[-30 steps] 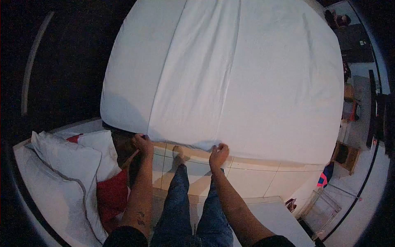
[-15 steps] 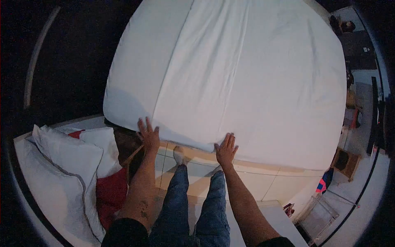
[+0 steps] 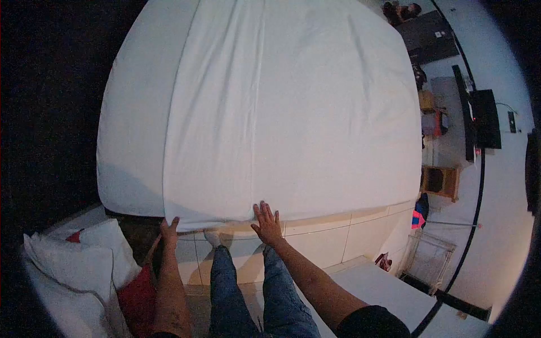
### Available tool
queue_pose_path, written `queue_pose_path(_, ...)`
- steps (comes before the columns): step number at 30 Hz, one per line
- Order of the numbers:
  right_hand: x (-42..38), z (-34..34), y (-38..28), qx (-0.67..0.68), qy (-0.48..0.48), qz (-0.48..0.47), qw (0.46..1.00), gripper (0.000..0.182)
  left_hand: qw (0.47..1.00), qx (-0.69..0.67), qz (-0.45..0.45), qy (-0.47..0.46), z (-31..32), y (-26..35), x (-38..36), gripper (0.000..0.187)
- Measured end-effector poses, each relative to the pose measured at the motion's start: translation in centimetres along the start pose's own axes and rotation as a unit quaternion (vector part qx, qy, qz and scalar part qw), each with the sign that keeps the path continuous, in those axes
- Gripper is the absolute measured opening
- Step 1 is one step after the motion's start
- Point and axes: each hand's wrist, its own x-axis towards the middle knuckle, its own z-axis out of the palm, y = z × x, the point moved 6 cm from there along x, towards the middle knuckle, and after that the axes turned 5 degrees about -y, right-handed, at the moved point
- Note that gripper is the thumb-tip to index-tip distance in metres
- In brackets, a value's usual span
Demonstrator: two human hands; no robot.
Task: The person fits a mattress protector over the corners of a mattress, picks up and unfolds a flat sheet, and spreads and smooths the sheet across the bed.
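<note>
A white bed sheet (image 3: 321,129) covers the mattress, with long creases and a fold line running away from me. My left hand (image 3: 169,234) is at the near edge of the mattress, its fingers closed on the sheet's hem near the fold line; part of the fingers is hidden. My right hand (image 3: 267,224) lies open on the sheet's near edge, fingers stretched out and pointing away from me.
White pillows (image 3: 67,276) and a red cushion (image 3: 137,301) are heaped at the left. Below the bed edge is a tiled floor (image 3: 315,243) where I stand. A wooden chair (image 3: 440,181), a wire rack (image 3: 426,262) and a wall-mounted screen (image 3: 486,119) are at the right.
My view has swung to the right. The left hand has gone from spread on top of the sheet to closed at its edge. My right hand stays open on the sheet.
</note>
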Motion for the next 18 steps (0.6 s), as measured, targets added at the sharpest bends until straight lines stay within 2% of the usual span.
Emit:
queue_pose_path(1,0.2,0.3,0.9,0.000,0.005,0.005,1.000,0.070,1.000,0.028,-0.004,0.001,-0.6,-0.3,0.1,0.046)
queue_pose_path(3,-0.8,-0.6,4.2,0.047,0.067,0.156,0.984,0.070,0.998,0.059,-0.012,0.002,-1.2,-1.0,-0.3,0.044)
queue_pose_path(4,-1.3,-0.3,5.2,0.032,0.020,0.156,0.987,0.069,0.997,0.070,-0.006,0.015,-1.2,-1.2,-0.2,0.045)
queue_pose_path(5,-1.8,-0.4,5.4,0.034,0.024,0.161,0.986,0.069,0.996,0.079,0.004,0.027,-1.6,-1.9,0.1,0.047)
queue_pose_path(7,-2.5,-0.6,6.0,0.012,-0.022,0.113,0.993,0.068,0.998,0.051,0.018,0.023,-2.0,-3.8,0.9,0.047)
queue_pose_path(8,-3.3,-0.6,6.8,0.011,-0.020,0.121,0.992,0.068,0.999,0.020,0.030,0.021,-2.3,-5.6,1.5,0.048)
queue_pose_path(9,-4.6,-0.4,7.8,0.048,-0.010,0.148,0.988,0.066,0.999,0.019,0.033,0.010,-3.9,-14.8,2.4,0.048)
queue_pose_path(10,-5.7,-0.2,9.1,0.087,0.004,0.176,0.981,0.064,0.973,0.223,0.016,0.058,-4.7,-20.9,5.6,0.045)
queue_pose_path(11,-6.6,-0.1,10.4,0.090,0.013,0.186,0.978,0.064,0.902,0.417,0.004,0.109,-5.3,-23.9,7.9,0.043)
queue_pose_path(12,-7.7,0.4,11.8,0.139,0.018,0.226,0.964,0.063,0.902,0.418,0.018,0.103,-5.9,-21.1,6.2,0.043)
queue_pose_path(13,-8.6,0.8,13.1,0.192,0.024,0.262,0.945,0.061,0.927,0.355,-0.041,0.116,-5.7,-18.6,5.4,0.042)
queue_pose_path(14,-8.8,0.2,14.4,0.178,0.045,0.258,0.949,0.060,0.942,0.291,-0.101,0.131,-4.5,-13.7,5.5,0.042)
queue_pose_path(15,-8.6,-0.3,16.0,0.190,0.052,0.253,0.947,0.060,0.941,0.297,-0.089,0.138,-3.3,-7.5,2.3,0.042)
queue_pose_path(17,-7.2,-2.1,18.5,0.073,0.127,0.189,0.971,0.062,0.922,0.310,0.082,0.218,5.1,13.1,-4.5,0.040)
queue_pose_path(18,-6.0,-2.7,19.8,0.076,0.135,0.192,0.969,0.063,0.930,0.282,0.177,0.153,7.1,9.5,-1.9,0.047)
